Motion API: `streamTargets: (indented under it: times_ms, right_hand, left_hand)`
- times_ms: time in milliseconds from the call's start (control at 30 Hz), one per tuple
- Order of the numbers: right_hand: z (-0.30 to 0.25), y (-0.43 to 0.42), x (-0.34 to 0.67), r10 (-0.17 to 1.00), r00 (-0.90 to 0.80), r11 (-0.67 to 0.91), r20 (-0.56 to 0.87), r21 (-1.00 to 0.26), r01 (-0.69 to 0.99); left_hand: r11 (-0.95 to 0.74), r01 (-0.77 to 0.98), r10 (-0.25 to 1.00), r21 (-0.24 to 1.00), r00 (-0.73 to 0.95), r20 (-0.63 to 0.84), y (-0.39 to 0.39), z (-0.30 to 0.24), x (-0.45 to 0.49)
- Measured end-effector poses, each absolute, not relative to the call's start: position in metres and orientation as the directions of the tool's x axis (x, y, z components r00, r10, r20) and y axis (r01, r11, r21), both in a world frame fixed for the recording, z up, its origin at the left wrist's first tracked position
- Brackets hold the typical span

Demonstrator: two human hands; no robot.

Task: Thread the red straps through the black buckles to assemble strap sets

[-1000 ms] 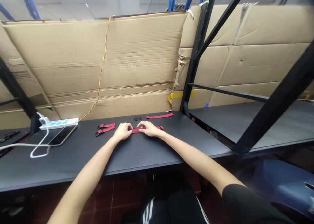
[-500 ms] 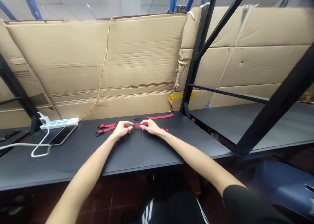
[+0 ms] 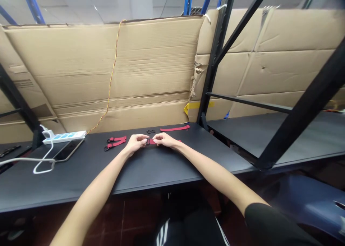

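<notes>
Between thumb and fingers, my left hand pinches a small black buckle. My right hand is closed on a red webbing strap whose short end shows beside the buckle. Strap and buckle meet between the hands; whether the strap passes through the buckle is too small to tell. To the left lie red straps with black rings. Just behind my hands are small loose black buckles, and a longer red strap lies further back on the right.
A white power strip with a plugged-in white cable and a phone are at the left of the black table. Cardboard walls the back. A black metal frame post rises at the right.
The strap end and the buckle have come closer together between my hands. Both hands stay in nearly the same place, and the view has shifted slightly.
</notes>
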State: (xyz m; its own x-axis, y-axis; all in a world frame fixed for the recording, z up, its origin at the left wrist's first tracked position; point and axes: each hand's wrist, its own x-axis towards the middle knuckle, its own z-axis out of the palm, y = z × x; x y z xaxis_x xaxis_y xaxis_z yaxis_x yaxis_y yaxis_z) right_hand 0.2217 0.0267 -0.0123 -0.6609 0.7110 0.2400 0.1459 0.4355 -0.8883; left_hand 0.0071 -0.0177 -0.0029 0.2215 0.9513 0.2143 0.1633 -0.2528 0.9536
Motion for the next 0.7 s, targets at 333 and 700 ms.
streamTargets:
  times_ms: [333,700]
  right_hand:
    - [-0.0154,0.028,0.218,0.717,-0.64,0.425,0.275,-0.901,0.089]
    - [-0.0117,0.0194,0.2177,0.79,-0.49,0.612,0.369,-0.517,0.598]
  left_hand:
    - [-0.39,0.284,0.91,0.876,0.265,0.319,-0.0212,0.0026,0.0161]
    - [-0.356,0.246,0.922,0.901,-0.062,0.381,-0.0145,0.0056,0.0109]
